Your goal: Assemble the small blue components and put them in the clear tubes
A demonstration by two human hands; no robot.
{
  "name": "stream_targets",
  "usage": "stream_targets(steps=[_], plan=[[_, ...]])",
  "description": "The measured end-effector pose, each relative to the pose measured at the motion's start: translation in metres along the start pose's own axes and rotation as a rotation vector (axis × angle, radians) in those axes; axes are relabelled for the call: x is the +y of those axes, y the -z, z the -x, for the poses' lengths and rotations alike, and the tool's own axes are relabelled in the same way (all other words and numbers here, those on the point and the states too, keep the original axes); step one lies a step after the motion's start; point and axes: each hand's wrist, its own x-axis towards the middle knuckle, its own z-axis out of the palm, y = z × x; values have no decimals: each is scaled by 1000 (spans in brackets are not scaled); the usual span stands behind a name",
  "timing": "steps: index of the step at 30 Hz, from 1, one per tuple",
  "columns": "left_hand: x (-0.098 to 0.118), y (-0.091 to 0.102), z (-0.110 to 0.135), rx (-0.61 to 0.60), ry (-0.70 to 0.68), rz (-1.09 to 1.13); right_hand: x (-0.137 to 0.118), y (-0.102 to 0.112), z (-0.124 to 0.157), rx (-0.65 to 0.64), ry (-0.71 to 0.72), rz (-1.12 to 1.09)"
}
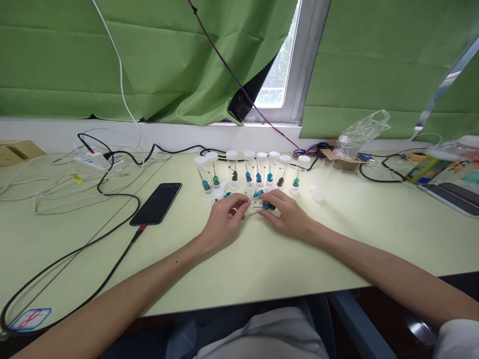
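Note:
My left hand (226, 217) is closed, with thumb and index finger pinched together; what lies between the fingertips is too small to make out. Beside it, my right hand (286, 214) has thumb and fingers around a transparent tube (258, 205) lying on its side with dark blue pieces in it. A small blue piece (258, 193) shows just beyond the fingers. Behind my hands stand several white-capped transparent tubes (232, 169), each with a blue, green or black piece and a thin wire inside. Loose white caps (217, 197) lie partly hidden by my left hand.
A phone (156, 203) rests on the table (239, 279) at left, among black and white cables around a power strip (98, 160). More white caps (316, 193) and uncapped tubes (332, 172) are at right. Behind them sit a cardboard box (346, 162) and plastic bag (361, 134).

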Motion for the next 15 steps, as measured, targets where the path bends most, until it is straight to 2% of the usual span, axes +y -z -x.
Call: stream_targets(steps=[7, 15], plan=[[3, 1, 0, 40, -1, -22, 1, 1, -1, 25, -30, -10], [2, 2, -1, 3, -41, -91, 4, 0, 0, 35, -38, -9]])
